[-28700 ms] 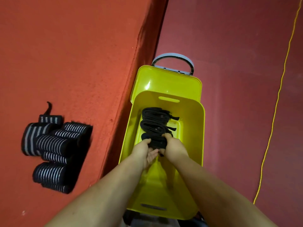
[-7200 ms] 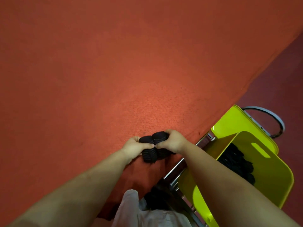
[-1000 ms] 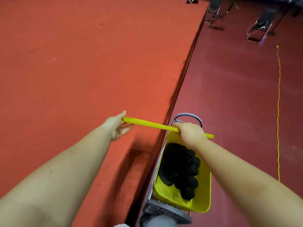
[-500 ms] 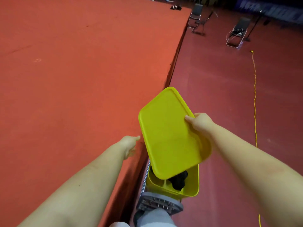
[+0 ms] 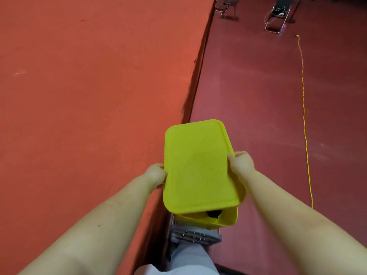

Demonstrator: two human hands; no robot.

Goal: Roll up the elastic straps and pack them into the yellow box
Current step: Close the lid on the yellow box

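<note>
A flat yellow lid (image 5: pixel 198 167) hangs just above the yellow box (image 5: pixel 228 220) and covers nearly all of it. My left hand (image 5: pixel 156 175) grips the lid's left edge. My right hand (image 5: pixel 241 162) grips its right edge. Only the box's near rim shows below the lid. A dark bit of rolled strap (image 5: pixel 214 213) peeks out through the gap there. The other straps are hidden under the lid.
The box rests on a grey metal cart (image 5: pixel 194 236) beside the edge of a raised orange-red platform (image 5: pixel 89 96). A darker red floor (image 5: pixel 258 86) lies to the right with a yellow cord (image 5: pixel 304 126). Folding chairs (image 5: pixel 277 14) stand far back.
The lid has come down from tilted to lie almost flat over the box. My left hand, free half a second ago, now grips its left edge. The view has tilted downward.
</note>
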